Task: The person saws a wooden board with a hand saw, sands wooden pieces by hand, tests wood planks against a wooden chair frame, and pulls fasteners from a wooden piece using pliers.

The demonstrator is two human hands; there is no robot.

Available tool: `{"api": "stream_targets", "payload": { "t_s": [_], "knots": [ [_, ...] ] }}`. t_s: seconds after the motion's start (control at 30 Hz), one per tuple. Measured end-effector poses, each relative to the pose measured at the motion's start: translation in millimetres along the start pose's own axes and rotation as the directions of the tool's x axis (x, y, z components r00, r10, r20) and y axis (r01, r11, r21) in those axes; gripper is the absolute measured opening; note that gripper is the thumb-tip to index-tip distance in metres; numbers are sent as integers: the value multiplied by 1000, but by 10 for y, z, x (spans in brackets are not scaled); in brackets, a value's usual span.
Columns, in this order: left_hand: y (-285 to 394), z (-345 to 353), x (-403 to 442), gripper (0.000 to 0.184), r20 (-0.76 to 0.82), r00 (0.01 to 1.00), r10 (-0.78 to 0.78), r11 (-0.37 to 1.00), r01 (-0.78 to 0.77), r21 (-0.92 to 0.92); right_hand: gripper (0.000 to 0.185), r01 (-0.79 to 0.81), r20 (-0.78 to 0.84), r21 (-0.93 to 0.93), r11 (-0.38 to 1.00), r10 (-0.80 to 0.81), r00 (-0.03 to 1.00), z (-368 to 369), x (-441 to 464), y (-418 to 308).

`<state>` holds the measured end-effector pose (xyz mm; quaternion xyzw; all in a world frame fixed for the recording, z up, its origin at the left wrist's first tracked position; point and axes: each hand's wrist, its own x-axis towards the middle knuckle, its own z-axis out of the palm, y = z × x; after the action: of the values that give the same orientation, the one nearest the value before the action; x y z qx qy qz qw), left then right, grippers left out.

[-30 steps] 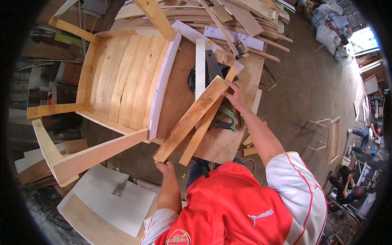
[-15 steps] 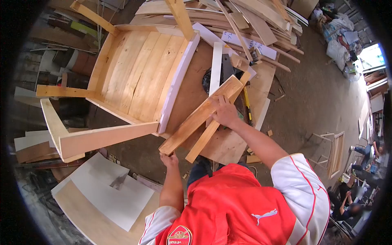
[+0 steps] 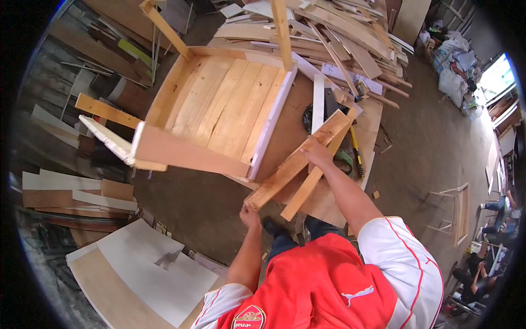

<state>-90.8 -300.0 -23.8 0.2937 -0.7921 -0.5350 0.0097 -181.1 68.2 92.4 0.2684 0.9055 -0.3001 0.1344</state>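
A brown wooden board [image 3: 285,172] slants over the workbench. My left hand [image 3: 250,215] is closed on its near end. Farther up, my right hand [image 3: 316,153] grips the same board along its edge. Beneath it lies a lighter wooden strip [image 3: 307,193] at a slightly different angle. Beside the boards are a yellow and black tool [image 3: 356,152] and a green-handled tool [image 3: 343,160], the latter partly hidden by my right forearm. A white strip [image 3: 318,104] touches the far part of the boards. The upturned wooden frame with legs [image 3: 224,101] stands to the left.
The plywood workbench [image 3: 368,175] carries a large pile of planks [image 3: 350,44] at its far end. White and brown sheets [image 3: 148,268] lie at lower left. Other people [image 3: 476,279] sit at far right, near a small wooden frame [image 3: 462,214]. Bags [image 3: 452,77] lie at upper right.
The view has shifted, so the bench and frame appear farther right. My right hand has moved from the board's far end toward its middle. My left hand still holds the near end.
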Motion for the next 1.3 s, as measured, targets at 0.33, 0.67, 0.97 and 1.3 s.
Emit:
{"api": "stream_targets", "payload": {
  "t_s": [0.33,0.67,0.97,1.3],
  "knots": [
    [360,-558,42,37,435,897,-81,889,262,-375,93,-217,-129,129,968,234,964,155,-192,-401],
    [145,-487,108,46,587,801,118,967,42,-252,110,-270,-220,51,961,275,936,334,-255,-524],
    [765,-893,18,48,673,678,-295,941,329,81,104,-202,-342,187,961,256,904,486,-182,-449],
    [2854,-1513,436,15,-192,497,846,467,-865,-183,92,217,-526,333,918,-10,851,-465,-343,-702]
  ]
}}
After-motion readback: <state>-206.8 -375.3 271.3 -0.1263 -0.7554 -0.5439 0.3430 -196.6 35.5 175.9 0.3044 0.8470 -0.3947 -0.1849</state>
